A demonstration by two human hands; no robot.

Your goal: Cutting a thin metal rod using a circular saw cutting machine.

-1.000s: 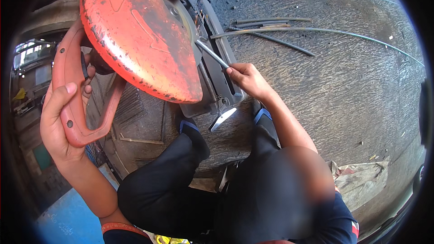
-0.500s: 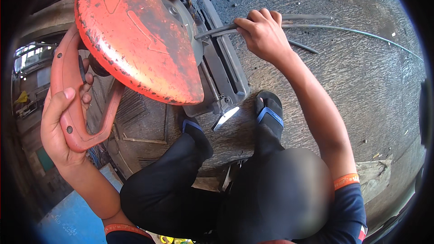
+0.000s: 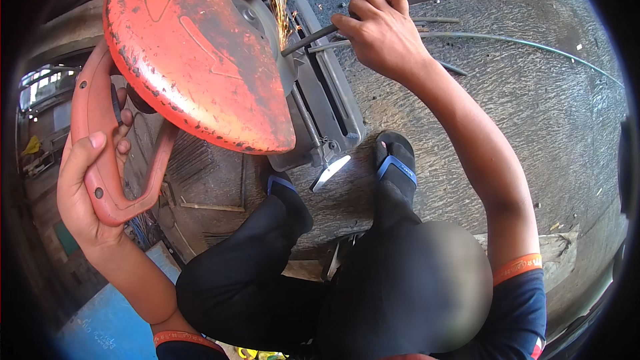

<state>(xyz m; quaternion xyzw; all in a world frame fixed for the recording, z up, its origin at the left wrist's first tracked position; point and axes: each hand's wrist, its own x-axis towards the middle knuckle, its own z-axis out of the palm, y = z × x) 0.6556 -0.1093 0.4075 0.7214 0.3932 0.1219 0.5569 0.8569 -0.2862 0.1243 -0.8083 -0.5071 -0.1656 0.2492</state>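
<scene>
A chop saw with a scuffed orange-red blade guard (image 3: 200,87) stands in front of me on the left. My left hand (image 3: 87,183) is closed round its looped red handle (image 3: 93,120), the fingers inside the loop. A dark metal rod (image 3: 310,39) runs from the blade's edge out to the right. Closed over it from above, my right hand (image 3: 387,33) holds it just right of the saw base (image 3: 337,100). Orange sparks (image 3: 281,17) fly up where rod and blade meet. The exact contact is partly hidden by the guard.
A threaded clamp screw (image 3: 305,117) with a shiny crank plate (image 3: 331,173) sits at the base's near end. My sandalled feet (image 3: 397,167) flank it. Several loose rods (image 3: 507,39) lie on the floor at right. A blue panel (image 3: 110,307) is at lower left.
Sparks at the blade have grown much brighter. My right hand and the rod have shifted slightly up and left, and the guard has moved slightly left. My left hand keeps its grip.
</scene>
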